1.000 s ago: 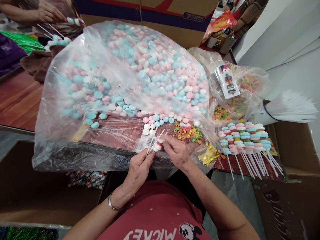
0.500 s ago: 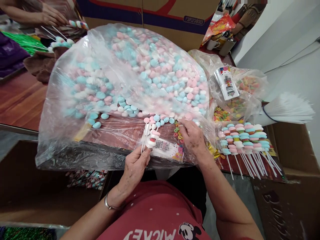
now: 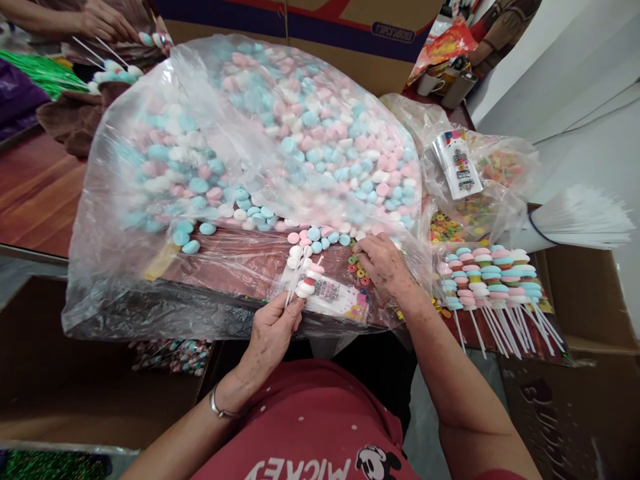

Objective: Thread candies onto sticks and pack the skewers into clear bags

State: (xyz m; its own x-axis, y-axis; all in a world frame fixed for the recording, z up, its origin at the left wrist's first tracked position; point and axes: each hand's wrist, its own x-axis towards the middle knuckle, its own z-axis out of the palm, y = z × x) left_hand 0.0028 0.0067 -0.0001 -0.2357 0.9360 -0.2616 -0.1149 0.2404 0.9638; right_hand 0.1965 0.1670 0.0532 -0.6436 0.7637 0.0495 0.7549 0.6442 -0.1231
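My left hand [image 3: 277, 323] is closed on a marshmallow skewer [image 3: 306, 283] and some bare white sticks [image 3: 296, 272]. Pink and white marshmallows with a red piece between them are threaded on the skewer. My right hand [image 3: 385, 267] has its fingers bent down at the small gummy rings [image 3: 356, 268], beside loose marshmallows [image 3: 327, 239]. Whatever its fingertips pinch, if anything, is hidden. Under the skewer lies a clear printed wrapper [image 3: 337, 299]. Behind both hands spreads a large clear bag [image 3: 200, 120] of pink, blue and white marshmallows.
Several finished skewers [image 3: 493, 277] lie in rows at the right, near a bundle of white sticks [image 3: 585, 217]. Silver printed packets [image 3: 457, 167] rest on a bag behind. An open carton [image 3: 60, 373] stands lower left. Another person's hand [image 3: 107, 23] works at the upper left.
My left hand and the skewer have shifted only slightly; the sticks in it now lean more to the right. My right hand stays at the gummy rings, its fingers curled a little more.
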